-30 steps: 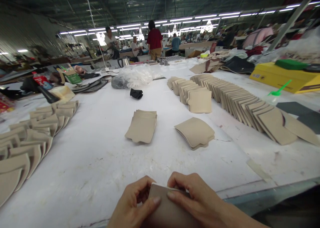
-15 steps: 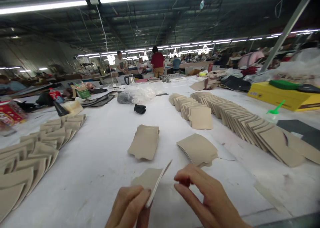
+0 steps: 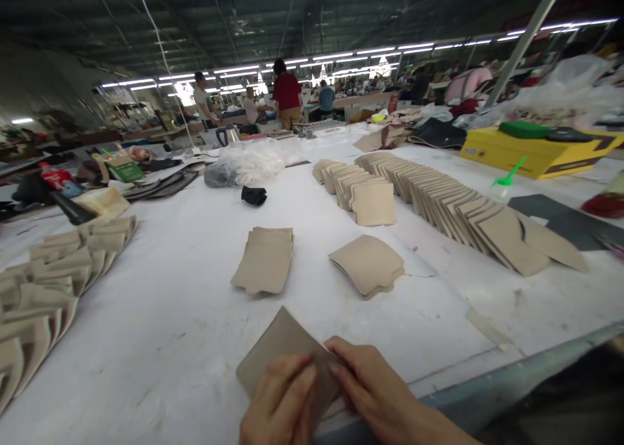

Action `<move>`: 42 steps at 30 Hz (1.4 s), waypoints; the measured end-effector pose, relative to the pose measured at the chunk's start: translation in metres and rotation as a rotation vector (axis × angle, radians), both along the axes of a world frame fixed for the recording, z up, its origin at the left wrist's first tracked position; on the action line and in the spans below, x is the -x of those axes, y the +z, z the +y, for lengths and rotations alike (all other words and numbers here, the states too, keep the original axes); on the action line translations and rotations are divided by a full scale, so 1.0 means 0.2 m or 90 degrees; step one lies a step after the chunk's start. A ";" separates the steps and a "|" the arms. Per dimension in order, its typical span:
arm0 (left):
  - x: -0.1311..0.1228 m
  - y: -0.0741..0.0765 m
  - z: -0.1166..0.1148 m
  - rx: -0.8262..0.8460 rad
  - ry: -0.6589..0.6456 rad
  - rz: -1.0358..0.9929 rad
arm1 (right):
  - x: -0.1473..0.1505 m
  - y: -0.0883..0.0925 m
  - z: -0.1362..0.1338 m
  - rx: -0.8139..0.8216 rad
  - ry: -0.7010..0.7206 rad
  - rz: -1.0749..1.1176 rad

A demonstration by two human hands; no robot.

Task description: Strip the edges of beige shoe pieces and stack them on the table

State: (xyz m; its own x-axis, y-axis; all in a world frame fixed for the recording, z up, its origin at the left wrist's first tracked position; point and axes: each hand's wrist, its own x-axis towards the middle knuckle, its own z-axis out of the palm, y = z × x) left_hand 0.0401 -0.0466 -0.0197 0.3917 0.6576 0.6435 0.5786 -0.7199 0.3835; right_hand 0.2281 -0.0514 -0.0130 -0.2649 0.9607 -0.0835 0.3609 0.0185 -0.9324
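Near the table's front edge I hold a beige leather-like piece [image 3: 280,338] in both hands, tilted with one corner pointing away. My left hand [image 3: 285,399] is closed on its near side, fingers bent over the surface and slightly blurred. My right hand [image 3: 370,383] pinches its right edge between thumb and fingers. Just beyond lie two small stacks of similar cut pieces, a left stack [image 3: 264,261] and a right stack [image 3: 368,263]. The lower part of the held piece is hidden by my hands.
Overlapping rows of beige pieces lie at the left [image 3: 58,279] and right [image 3: 433,204]. Farther back are a black bundle [image 3: 254,195], clear plastic [image 3: 263,162] and a yellow box [image 3: 531,151]. A green-tipped bottle [image 3: 504,188] stands at right. The table edge [image 3: 468,380] runs close by.
My right hand has moved in and taken hold of the piece's right edge. The piece has turned from nearly edge-on to show its broad face. The view has shifted right and down.
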 end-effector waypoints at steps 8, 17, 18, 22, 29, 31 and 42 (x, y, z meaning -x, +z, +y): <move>0.04 0.32 0.21 0.697 -0.155 0.127 | -0.12 0.26 0.07 0.055 0.181 -0.023; 0.08 0.21 0.13 1.006 -0.195 -0.015 | -0.09 0.01 -0.11 0.050 0.118 -0.053; 0.08 0.21 0.12 1.004 -0.200 -0.015 | -0.08 0.01 -0.11 0.028 0.127 -0.071; 0.06 0.19 0.10 0.945 -0.169 0.016 | -0.07 0.03 -0.09 -0.083 0.176 -0.098; 0.02 0.21 0.06 0.899 -0.109 0.036 | -0.04 0.04 -0.08 -0.175 0.180 -0.162; 0.03 0.21 0.06 0.874 -0.108 0.052 | -0.03 0.04 -0.08 -0.197 0.184 -0.170; 0.04 0.17 0.04 0.807 -0.093 0.062 | -0.03 0.03 -0.05 -0.247 0.222 -0.237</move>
State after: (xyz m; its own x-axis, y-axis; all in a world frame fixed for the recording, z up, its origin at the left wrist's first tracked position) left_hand 0.0325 -0.0386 0.0137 0.5216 0.7343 -0.4344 0.5898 0.0576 0.8055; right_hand 0.2336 -0.0618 -0.0079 -0.5875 0.8022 0.1065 0.5711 0.5042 -0.6478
